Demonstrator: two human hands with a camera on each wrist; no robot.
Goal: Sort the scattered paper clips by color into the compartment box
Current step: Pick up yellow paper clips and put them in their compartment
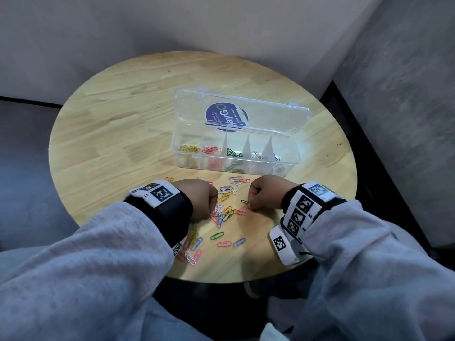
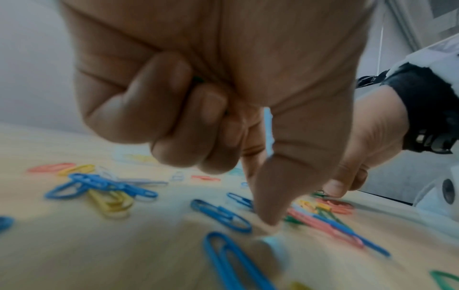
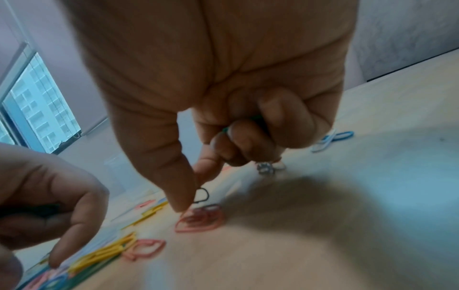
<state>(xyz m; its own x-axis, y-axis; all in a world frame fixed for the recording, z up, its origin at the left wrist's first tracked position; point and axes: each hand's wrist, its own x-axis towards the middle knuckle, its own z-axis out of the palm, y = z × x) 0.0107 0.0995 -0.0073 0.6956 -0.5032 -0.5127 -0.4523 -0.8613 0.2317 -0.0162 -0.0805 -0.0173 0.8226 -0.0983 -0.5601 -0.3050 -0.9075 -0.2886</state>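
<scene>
Both fists stash green clips while picking: right hand (image 3: pixel 223 121) pinches a green paper clip (image 3: pixel 202 195) off the pile just in front of the compartment box (image 1: pixel 236 163), left hand (image 2: pixel 198 109) likewise; lift slowly, they snag

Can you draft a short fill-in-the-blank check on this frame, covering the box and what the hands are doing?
1. The compartment box stands with its lid ____.
2. The clips in its leftmost compartment are ____.
3. The right hand pinches a dark clip with thumb and forefinger beside a ____ clip on the table.
4. The left hand reaches its thumb and forefinger ____ to the scattered clips.

Missing words: open; yellow; pink; down
</scene>
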